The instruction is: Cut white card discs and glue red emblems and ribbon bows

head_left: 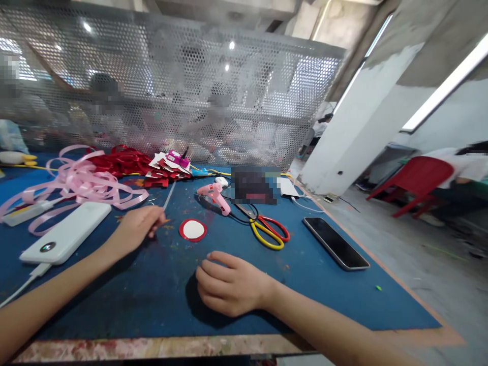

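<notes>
My left hand [139,226] rests on the blue table mat [160,284] with its fingers pinched on a thin pale stick [170,195] that slants up and away. Just right of it lies a small round disc [192,230], white with a red rim. My right hand [229,284] lies nearer to me, fingers curled loosely on the mat, with nothing visible in it. A pink glue gun [218,195] lies beyond the disc. Scissors [267,229] with red and yellow handles lie to its right.
A white power bank [66,233] with a cable lies at left. Pink ribbon [84,185] and red ribbon [122,161] are piled behind it. A black phone [335,242] lies at right near the mat's edge. A perforated metal screen [190,101] closes the back. A red chair [414,178] stands far right.
</notes>
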`<action>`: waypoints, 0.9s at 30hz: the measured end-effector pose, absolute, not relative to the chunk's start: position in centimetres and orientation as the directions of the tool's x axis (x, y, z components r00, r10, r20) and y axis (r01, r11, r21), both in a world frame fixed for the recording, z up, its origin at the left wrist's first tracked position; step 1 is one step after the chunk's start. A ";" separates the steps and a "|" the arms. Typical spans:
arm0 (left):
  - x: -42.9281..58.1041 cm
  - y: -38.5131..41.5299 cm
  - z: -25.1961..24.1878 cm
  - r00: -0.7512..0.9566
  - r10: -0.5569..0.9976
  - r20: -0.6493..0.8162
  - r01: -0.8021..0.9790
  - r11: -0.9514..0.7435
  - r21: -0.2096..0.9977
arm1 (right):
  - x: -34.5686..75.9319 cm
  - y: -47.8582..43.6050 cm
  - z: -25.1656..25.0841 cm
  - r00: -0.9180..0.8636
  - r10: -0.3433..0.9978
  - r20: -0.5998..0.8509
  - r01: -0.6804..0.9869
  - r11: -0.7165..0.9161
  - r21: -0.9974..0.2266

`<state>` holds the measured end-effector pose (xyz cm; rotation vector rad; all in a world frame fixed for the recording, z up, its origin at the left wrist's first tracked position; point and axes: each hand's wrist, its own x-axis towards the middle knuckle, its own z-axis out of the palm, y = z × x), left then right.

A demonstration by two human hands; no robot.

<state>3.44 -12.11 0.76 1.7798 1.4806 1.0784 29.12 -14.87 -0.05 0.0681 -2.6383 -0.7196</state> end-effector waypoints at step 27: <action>10.5 -14.9 -2.3 0.372 0.908 -0.191 -0.303 0.313 0.900 | 30.6 -10.8 0.4 -0.509 0.402 0.761 0.678 0.732 0.067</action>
